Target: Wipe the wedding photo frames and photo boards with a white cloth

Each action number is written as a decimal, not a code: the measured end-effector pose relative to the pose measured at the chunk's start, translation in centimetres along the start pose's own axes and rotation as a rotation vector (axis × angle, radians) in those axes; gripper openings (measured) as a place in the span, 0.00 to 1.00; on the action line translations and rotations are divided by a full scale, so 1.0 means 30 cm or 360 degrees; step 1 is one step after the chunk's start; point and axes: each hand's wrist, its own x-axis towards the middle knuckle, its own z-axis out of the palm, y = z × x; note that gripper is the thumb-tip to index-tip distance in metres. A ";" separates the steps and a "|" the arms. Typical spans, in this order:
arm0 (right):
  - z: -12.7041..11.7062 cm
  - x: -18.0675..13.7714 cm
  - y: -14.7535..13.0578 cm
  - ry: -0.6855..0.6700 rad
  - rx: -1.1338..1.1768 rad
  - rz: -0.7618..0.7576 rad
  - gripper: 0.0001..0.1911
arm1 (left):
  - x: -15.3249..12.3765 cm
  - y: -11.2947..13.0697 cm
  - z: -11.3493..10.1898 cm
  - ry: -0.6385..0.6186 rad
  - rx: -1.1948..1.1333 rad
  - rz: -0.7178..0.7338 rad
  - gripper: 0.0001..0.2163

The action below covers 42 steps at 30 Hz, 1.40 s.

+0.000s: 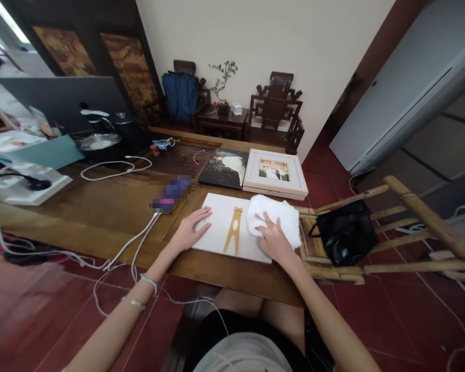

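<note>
A white canvas (220,227) with a yellow cat figure painted on it lies flat at the near edge of the wooden table (112,206). My left hand (191,227) rests on the canvas's left edge, fingers spread flat. My right hand (273,240) presses down on a fluffy white cloth (277,214) that lies over the canvas's right end, fingers stretched out on it.
Behind the canvas lie a dark painting (225,168) and a white framed picture (275,173). A black bag (346,232) sits on a bamboo chair (411,227) to the right. White cables (116,168), a blurred purple object (172,194), and kitchenware (101,139) are on the left.
</note>
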 end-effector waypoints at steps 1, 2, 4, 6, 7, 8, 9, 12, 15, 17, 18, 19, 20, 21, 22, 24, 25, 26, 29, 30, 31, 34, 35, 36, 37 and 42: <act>0.001 -0.028 -0.026 -0.0022 -0.0011 0.0009 0.27 | 0.000 0.001 0.002 -0.0001 -0.0009 0.0003 0.17; 0.003 -0.060 -0.056 -0.0038 -0.0019 0.0025 0.27 | 0.000 0.002 0.003 0.0003 -0.0019 0.0013 0.17; 0.008 -0.126 -0.120 -0.0066 -0.0030 0.0071 0.26 | -0.001 0.004 0.008 -0.0006 -0.0038 0.0015 0.16; 0.014 -0.181 -0.176 -0.0102 -0.0033 0.0102 0.25 | -0.002 0.004 0.013 -0.0008 -0.0046 0.0003 0.16; 0.016 -0.199 -0.195 -0.0126 -0.0023 0.0108 0.25 | -0.003 0.004 0.015 -0.0005 -0.0052 -0.0004 0.16; 0.017 -0.209 -0.205 -0.0151 -0.0006 0.0108 0.25 | -0.005 0.004 0.018 -0.0001 -0.0062 -0.0012 0.17; 0.016 -0.210 -0.206 -0.0170 0.0014 0.0108 0.25 | -0.007 0.004 0.020 -0.0001 -0.0075 -0.0019 0.17; 0.006 -0.158 -0.156 -0.0159 0.0046 0.0097 0.25 | -0.013 0.005 0.026 -0.0023 -0.0120 -0.0048 0.17; -0.011 -0.053 -0.062 -0.0098 0.0065 0.0052 0.25 | -0.017 0.011 0.027 -0.0036 -0.0157 -0.0092 0.18; -0.021 0.019 -0.006 -0.0067 0.0072 0.0016 0.25 | -0.018 0.016 0.023 -0.0048 -0.0175 -0.0108 0.18; -0.025 0.049 0.015 -0.0051 0.0069 0.0003 0.25 | -0.018 0.020 0.019 -0.0061 -0.0178 -0.0108 0.18; -0.028 0.074 0.030 -0.0034 0.0062 -0.0004 0.25 | -0.019 0.024 0.015 -0.0074 -0.0175 -0.0101 0.18; -0.028 0.092 0.040 -0.0017 0.0055 -0.0006 0.25 | -0.020 0.028 0.012 -0.0087 -0.0163 -0.0092 0.19; -0.027 0.102 0.043 0.0001 0.0051 -0.0002 0.25 | -0.020 0.032 0.009 -0.0102 -0.0141 -0.0082 0.19; -0.024 0.105 0.040 0.0022 0.0048 0.0008 0.25 | -0.021 0.035 0.007 -0.0112 -0.0114 -0.0069 0.20; -0.013 0.088 0.020 0.0051 0.0044 0.0025 0.25 | -0.024 0.038 0.007 -0.0115 -0.0049 -0.0044 0.21; -0.006 0.069 0.004 0.0064 0.0044 0.0034 0.24 | -0.025 0.038 0.010 -0.0106 -0.0017 -0.0031 0.21; 0.002 0.043 -0.015 0.0073 0.0048 0.0039 0.23 | -0.026 0.036 0.013 -0.0096 0.0013 -0.0017 0.21; 0.021 -0.069 -0.084 0.0088 0.0073 0.0016 0.22 | -0.028 0.026 0.024 -0.0078 0.0081 0.0033 0.20; 0.025 -0.113 -0.106 0.0086 0.0083 -0.0006 0.23 | -0.029 0.022 0.026 -0.0080 0.0092 0.0050 0.20; 0.026 -0.157 -0.127 0.0072 0.0092 -0.0037 0.23 | -0.029 0.020 0.028 -0.0078 0.0097 0.0060 0.20; 0.022 -0.271 -0.168 -0.0009 0.0117 -0.0128 0.22 | -0.028 0.015 0.032 -0.0046 0.0107 0.0077 0.19; 0.020 -0.296 -0.171 -0.0038 0.0128 -0.0153 0.22 | -0.027 0.013 0.032 -0.0035 0.0101 0.0086 0.19; 0.018 -0.314 -0.170 -0.0055 0.0139 -0.0169 0.22 | -0.027 0.012 0.033 -0.0019 0.0093 0.0101 0.19; 0.018 -0.322 -0.163 -0.0059 0.0149 -0.0179 0.22 | -0.026 0.011 0.034 -0.0010 0.0086 0.0116 0.19; 0.026 -0.239 -0.080 0.0044 0.0130 -0.0154 0.24 | -0.020 0.001 0.037 0.0018 0.0097 0.0129 0.19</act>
